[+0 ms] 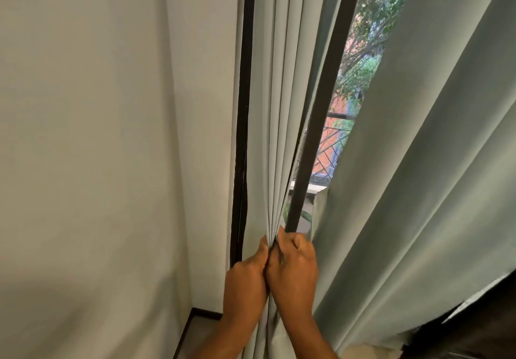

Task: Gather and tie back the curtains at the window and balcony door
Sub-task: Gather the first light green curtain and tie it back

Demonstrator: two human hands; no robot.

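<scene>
A pale green curtain (282,102) hangs in tight pleats beside the dark door frame (243,124). My left hand (245,277) and my right hand (293,266) press together around its gathered folds at waist height, both closed on the fabric. A thin dark strip shows between my fingers; I cannot tell whether it is a tie-back. A second pale green curtain (424,163) hangs loose on the right, pulled aside from the glass.
A white wall (97,135) fills the left side, with a dark skirting board (201,315) at the floor. A dark vertical bar (321,102) of the door stands between the curtains. Outside are a railing (332,146), a brick wall and trees.
</scene>
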